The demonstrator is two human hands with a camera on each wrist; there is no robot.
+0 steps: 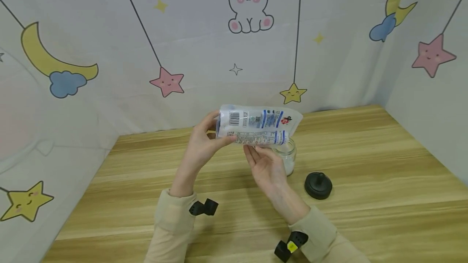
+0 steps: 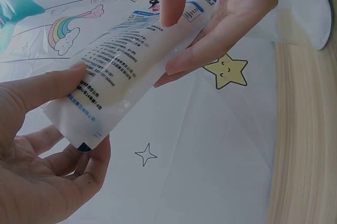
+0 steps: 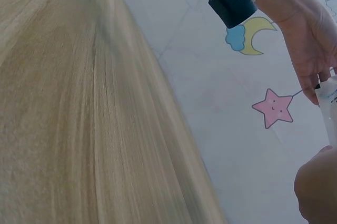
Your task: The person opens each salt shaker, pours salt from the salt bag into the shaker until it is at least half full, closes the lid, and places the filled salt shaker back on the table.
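A white plastic pouch [image 1: 256,123] with printed text and a barcode lies tilted in the air, its right end over the mouth of a glass jar [image 1: 290,161]. My left hand [image 1: 204,141] grips the pouch's left end, thumb on the near side and fingers behind. My right hand [image 1: 268,169], palm turned up, touches the pouch from below with extended fingers; the head view hides some fingertips. White contents show inside the jar, also seen in the left wrist view, where the jar [image 2: 310,13] is at upper right. Whether anything flows from the pouch cannot be told.
A black round lid [image 1: 318,185] with a knob lies on the wooden table [image 1: 365,214], right of the jar. Behind and beside the table hangs a white curtain [image 1: 204,44] printed with stars, moons and a rabbit. Each wrist carries a small black camera.
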